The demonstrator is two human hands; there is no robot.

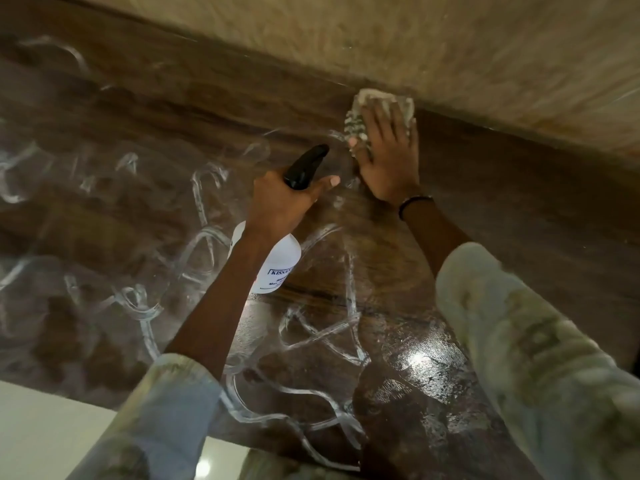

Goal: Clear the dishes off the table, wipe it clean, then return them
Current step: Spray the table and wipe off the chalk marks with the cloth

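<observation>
The dark wooden table (502, 209) fills most of the head view under a wrinkled clear plastic cover. My right hand (386, 157) lies flat on a grey-and-white cloth (356, 121), pressing it onto the table near the far edge by the wall. My left hand (284, 202) grips the neck of a white spray bottle (277, 268) with a black trigger head (306, 164); the nozzle points toward the cloth. Wet shiny patches cover the near part of the table. No dishes are in view.
A beige textured wall (415, 46) runs along the table's far edge. White floor tiles (52, 427) show past the near left corner of the table. Creases of the plastic cover (138, 299) spread across the left half.
</observation>
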